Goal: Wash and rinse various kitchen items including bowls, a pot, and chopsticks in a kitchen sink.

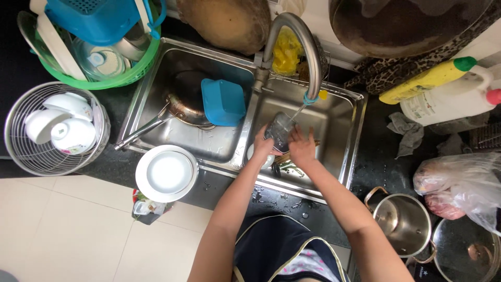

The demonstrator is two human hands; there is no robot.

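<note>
A dark apron (271,245) with pale trim, worn by the person at the tabletop (376,162), lay closest to the lens, both bare forearms stretching from it toward a double steel sink (172,57) set in the dark tabletop. In the right basin, under the curved steel tap (300,39) and its thin stream of water, the left hand (262,147) and the right hand (301,148) were closed around a clear drinking glass (280,130), the left gripping its side and the right wrapped over its other side with fingers spread. The glass was tilted, just below the spout, above a white bowl (254,155) and some utensils lying on the basin floor. The left basin held a steel frying pan (177,112) with its long handle pointing to the rim, and a blue square container (223,101) resting against it. A white plate (166,173) sat on the sink's front edge. To the left stood a wire basket (21,151) of white bowls and a green basket (104,81) of dishes; to the right, a steel pot (403,222), a glass lid (464,256), a plastic bag (459,188), a yellow bottle (425,79) and a grey rag (408,131).
</note>
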